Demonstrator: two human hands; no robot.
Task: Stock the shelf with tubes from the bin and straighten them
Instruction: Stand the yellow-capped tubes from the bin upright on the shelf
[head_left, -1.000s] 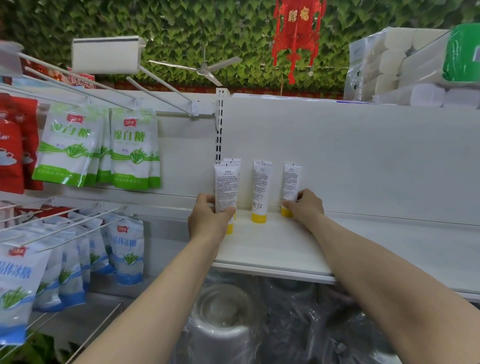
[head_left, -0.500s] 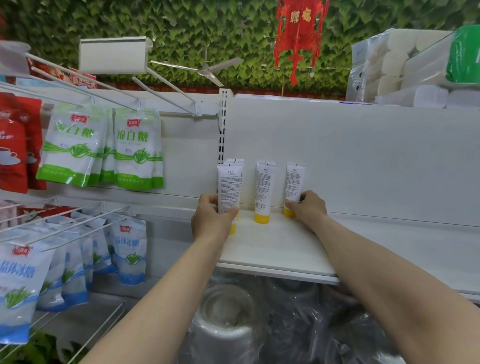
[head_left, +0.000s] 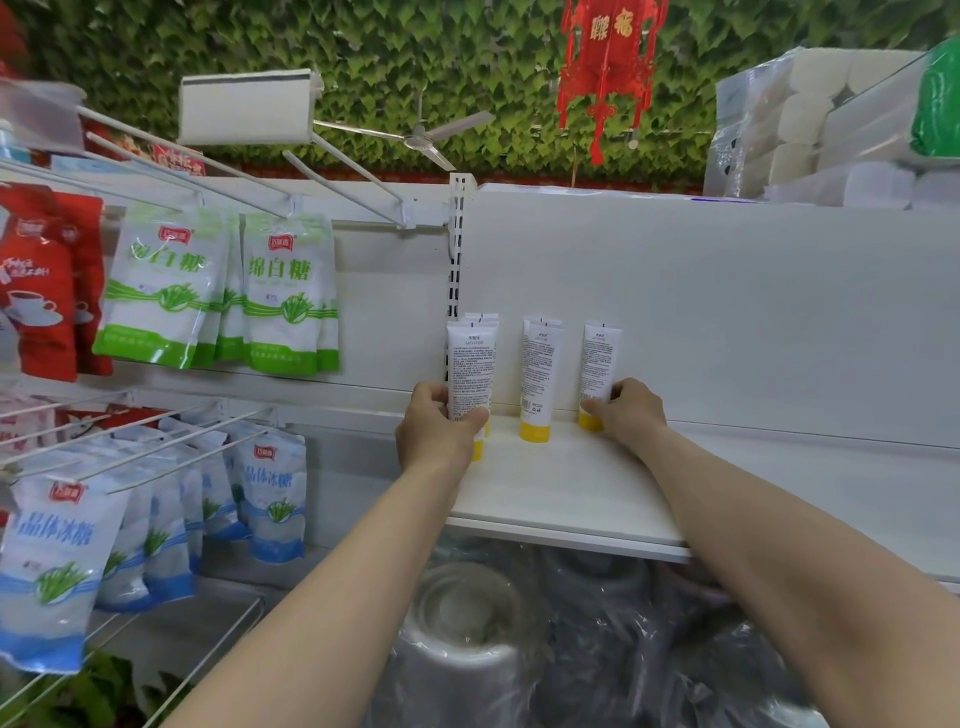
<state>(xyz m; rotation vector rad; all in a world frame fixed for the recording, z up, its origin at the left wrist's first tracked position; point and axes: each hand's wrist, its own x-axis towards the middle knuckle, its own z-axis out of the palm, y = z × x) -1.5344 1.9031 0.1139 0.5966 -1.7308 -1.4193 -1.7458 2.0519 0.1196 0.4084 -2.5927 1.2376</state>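
Nothing has shifted since a moment ago: your left hand (head_left: 441, 426) still wraps its fingers round the left tube (head_left: 471, 364), and your right hand (head_left: 631, 415) still pinches the right tube (head_left: 600, 358) low down. Both tubes stand upright on the shelf (head_left: 561, 488). Your hands cover their lower ends, and the rear tubes (head_left: 483, 317) barely show.

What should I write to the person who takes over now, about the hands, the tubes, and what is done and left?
Left hand grips the front left tube, upright at the left end of the shelf.
Right hand holds the right tube near its yellow cap.
Middle tube stands free between them; more tubes stand behind the left one.
Done: three columns stand cap-down on the shelf.
Left: probably more tubes rightwards, then straightening; the bin is not in view.
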